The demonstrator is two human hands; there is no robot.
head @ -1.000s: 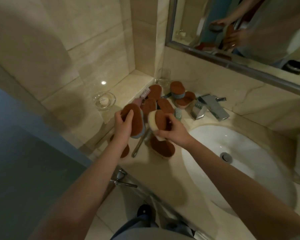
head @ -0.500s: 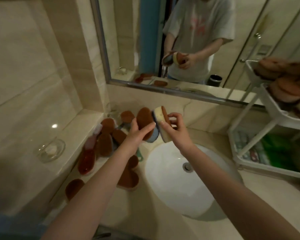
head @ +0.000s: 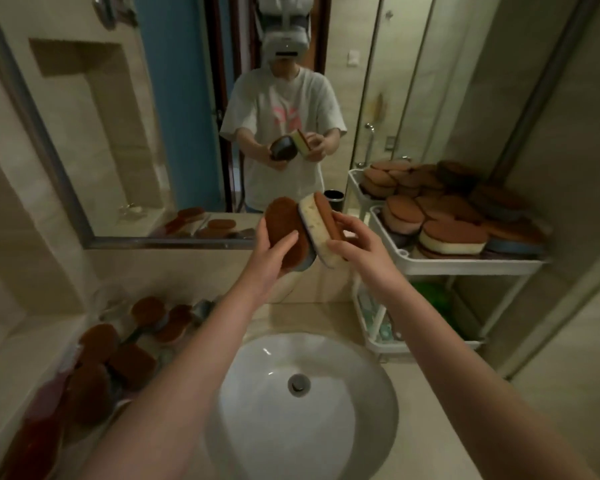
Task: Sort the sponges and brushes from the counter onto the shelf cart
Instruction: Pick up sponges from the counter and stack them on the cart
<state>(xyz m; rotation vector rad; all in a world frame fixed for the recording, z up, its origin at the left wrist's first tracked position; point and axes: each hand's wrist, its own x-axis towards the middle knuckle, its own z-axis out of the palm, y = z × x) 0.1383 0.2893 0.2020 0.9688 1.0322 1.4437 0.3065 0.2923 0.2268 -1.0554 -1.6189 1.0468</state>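
Two hands were raised side by side above the sink (head: 274, 427), each holding one sponge. The left hand (head: 274, 252) gripped a brown-faced sponge (head: 284, 226) with a bluish-grey underside, its fingers clamped round the edges and the thumb laid across the brown face. The right hand (head: 355, 242) pinched a cream sponge (head: 317, 233) with a brown top, thumb on the near side and fingers on the far side. The cream sponge stood on edge and tilted, and the two sponges touched or nearly touched along their long sides; which one, I could not tell.

Just to the right of the hands stood the white shelf cart (head: 465, 266), whose top tier held a crowded pile of sponges (head: 451, 233), mostly brown-topped, one with a thick cream base at the front. Its lower tier held green things too dim to name.

Several more brown sponges (head: 97, 341) lay on the counter (head: 326, 317) to the left of the sink, close together and partly blurred. Behind them a framed mirror (head: 174, 116) showed the person in a pale T-shirt, holding both sponges at chest height.
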